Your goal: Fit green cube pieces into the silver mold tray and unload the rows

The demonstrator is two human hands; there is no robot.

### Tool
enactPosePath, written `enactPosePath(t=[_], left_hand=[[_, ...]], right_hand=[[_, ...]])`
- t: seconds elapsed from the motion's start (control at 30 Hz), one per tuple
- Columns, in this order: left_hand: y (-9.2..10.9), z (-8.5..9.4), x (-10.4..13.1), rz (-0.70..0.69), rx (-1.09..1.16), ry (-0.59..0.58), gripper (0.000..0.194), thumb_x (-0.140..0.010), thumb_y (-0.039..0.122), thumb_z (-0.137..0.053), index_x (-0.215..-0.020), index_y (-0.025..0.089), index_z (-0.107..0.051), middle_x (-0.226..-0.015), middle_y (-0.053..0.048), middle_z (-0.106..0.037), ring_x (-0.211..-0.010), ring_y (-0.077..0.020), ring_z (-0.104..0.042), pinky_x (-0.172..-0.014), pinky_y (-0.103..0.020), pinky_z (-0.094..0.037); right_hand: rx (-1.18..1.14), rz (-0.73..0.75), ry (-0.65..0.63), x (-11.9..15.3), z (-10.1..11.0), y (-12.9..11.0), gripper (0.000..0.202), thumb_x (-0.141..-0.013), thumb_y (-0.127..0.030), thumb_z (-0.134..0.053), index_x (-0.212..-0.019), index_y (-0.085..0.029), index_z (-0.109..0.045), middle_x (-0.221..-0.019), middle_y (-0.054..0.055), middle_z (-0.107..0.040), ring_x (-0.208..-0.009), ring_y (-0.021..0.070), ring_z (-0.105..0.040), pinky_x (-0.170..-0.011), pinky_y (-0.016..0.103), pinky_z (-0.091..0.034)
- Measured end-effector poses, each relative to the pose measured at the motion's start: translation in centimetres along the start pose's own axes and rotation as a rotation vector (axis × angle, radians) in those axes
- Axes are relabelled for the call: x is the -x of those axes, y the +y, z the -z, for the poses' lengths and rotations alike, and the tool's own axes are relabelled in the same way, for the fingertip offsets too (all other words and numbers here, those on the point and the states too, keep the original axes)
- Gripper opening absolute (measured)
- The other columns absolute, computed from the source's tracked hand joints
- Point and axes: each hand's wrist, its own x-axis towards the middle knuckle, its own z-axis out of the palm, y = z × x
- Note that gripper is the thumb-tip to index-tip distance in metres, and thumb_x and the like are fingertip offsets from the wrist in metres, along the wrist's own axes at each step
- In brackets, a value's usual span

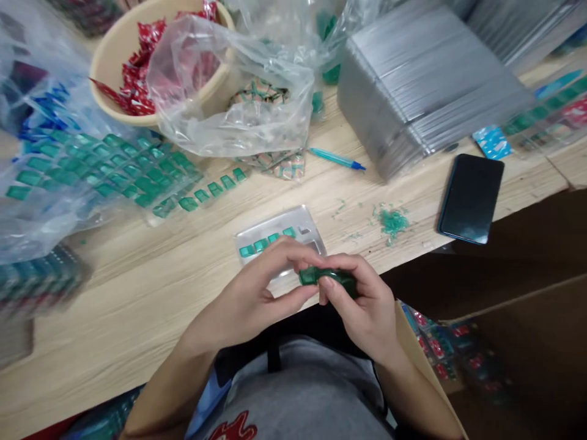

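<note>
My left hand has its thumb and index finger closed about the end of a small green translucent block. Fingers of my right hand wrap round a dark green glossy piece that meets the block; whether the two are joined I cannot tell. Just behind my hands lies a clear plastic tray with green blocks in a row of its slots. My left hand covers part of this tray. A pile of green shavings lies to the right.
A cream tub of red packets and a plastic bag stand at the back. Green block strips spread at left. Stacked clear trays, a blue pen and a phone lie right, above an open cardboard box.
</note>
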Motion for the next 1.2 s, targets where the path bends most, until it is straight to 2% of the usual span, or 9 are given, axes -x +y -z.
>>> enactPosePath(t=[0.2, 0.33, 0.5, 0.67, 0.73, 0.83, 0.93, 1.07, 1.2], left_hand=[[-0.1, -1.3, 0.7, 0.041, 0.148, 0.118, 0.028, -0.088, 0.010, -0.058, -0.109, 0.027, -0.054, -0.091, -0.001, -0.055, -0.085, -0.0128, -0.056, -0.077, -0.024, -0.050], [-0.5, -1.9, 0.8, 0.066, 0.335, 0.193, 0.010, -0.089, 0.020, -0.062, -0.097, 0.024, -0.056, -0.085, -0.002, -0.057, -0.078, -0.0135, -0.059, -0.069, -0.024, -0.052], [-1.3, -2.6, 1.2, 0.114, 0.558, 0.265, 0.014, -0.085, 0.029, -0.069, -0.093, 0.023, -0.059, -0.083, -0.002, -0.058, -0.076, -0.0134, -0.057, -0.067, -0.024, -0.051], [-1.2, -1.5, 1.8, 0.102, 0.758, 0.349, 0.013, -0.083, 0.028, -0.072, -0.088, 0.023, -0.061, -0.074, 0.001, -0.053, -0.071, -0.0121, -0.055, -0.069, -0.026, -0.052], [-1.0, -1.1, 2.0, 0.128, 0.727, 0.337, 0.011, -0.083, 0.027, -0.071, -0.089, 0.023, -0.062, -0.077, 0.001, -0.055, -0.069, -0.0119, -0.054, -0.065, -0.026, -0.051], [-1.0, -1.2, 2.0, 0.162, 0.673, 0.309, 0.012, -0.085, 0.031, -0.069, -0.087, 0.024, -0.060, -0.078, 0.000, -0.056, -0.069, -0.0132, -0.054, -0.062, -0.027, -0.050], [-1.0, -1.4, 2.0, 0.169, 0.638, 0.306, 0.015, -0.086, 0.034, -0.068, -0.089, 0.026, -0.056, -0.078, 0.001, -0.057, -0.069, -0.0132, -0.055, -0.066, -0.028, -0.053], [-1.3, -1.4, 2.5, 0.162, 0.544, 0.319, 0.017, -0.085, 0.036, -0.070, -0.094, 0.027, -0.057, -0.083, 0.000, -0.061, -0.074, -0.0130, -0.059, -0.071, -0.027, -0.054], [-1.4, -1.4, 3.2, 0.111, 0.326, 0.339, 0.014, -0.088, 0.023, -0.066, -0.100, 0.029, -0.063, -0.092, -0.001, -0.062, -0.088, -0.0127, -0.061, -0.078, -0.024, -0.053]], right_hand=[[-0.254, -0.112, 0.036, -0.2, -1.3, 0.0, 0.012, -0.088, -0.032, -0.059, -0.084, -0.021, -0.058, -0.061, -0.005, -0.052, -0.049, 0.0067, -0.044, -0.048, 0.021, -0.036], [-0.546, -0.274, 0.054, -0.7, -2.2, -0.2, 0.020, -0.082, -0.036, -0.063, -0.079, -0.019, -0.053, -0.049, -0.008, -0.045, -0.040, 0.0048, -0.036, -0.044, 0.020, -0.029], [-0.690, -0.386, 0.089, -1.5, -1.8, -1.0, 0.021, -0.076, -0.035, -0.065, -0.074, -0.020, -0.050, -0.043, -0.010, -0.041, -0.037, 0.0040, -0.030, -0.040, 0.019, -0.024], [-0.622, -0.142, 0.449, -2.3, 0.8, -1.0, 0.021, -0.070, -0.025, -0.067, -0.070, -0.021, -0.047, -0.062, -0.007, -0.050, -0.039, 0.0017, -0.036, -0.037, 0.018, -0.026], [-0.523, -0.138, 0.388, -2.0, 1.1, -0.7, 0.014, -0.074, -0.023, -0.064, -0.074, -0.022, -0.050, -0.073, -0.005, -0.058, -0.042, 0.0026, -0.042, -0.039, 0.019, -0.029], [-0.432, -0.212, 0.072, -1.1, 0.3, -0.3, 0.004, -0.081, -0.021, -0.059, -0.082, -0.022, -0.056, -0.076, -0.004, -0.061, -0.043, 0.0040, -0.045, -0.041, 0.020, -0.033], [-0.311, -0.204, -0.106, -0.4, -1.0, -0.5, 0.007, -0.085, -0.026, -0.059, -0.089, -0.022, -0.063, -0.070, -0.003, -0.059, -0.047, 0.0051, -0.045, -0.044, 0.021, -0.035], [-0.202, -0.168, -0.141, -0.5, -1.7, -1.1, 0.010, -0.081, -0.029, -0.068, -0.088, -0.022, -0.066, -0.069, -0.004, -0.058, -0.049, 0.0050, -0.042, -0.046, 0.021, -0.035], [-0.229, -0.230, -0.127, -0.7, -1.6, -0.8, 0.013, -0.080, -0.031, -0.069, -0.080, -0.020, -0.062, -0.057, -0.007, -0.050, -0.045, 0.0045, -0.039, -0.044, 0.020, -0.033]])
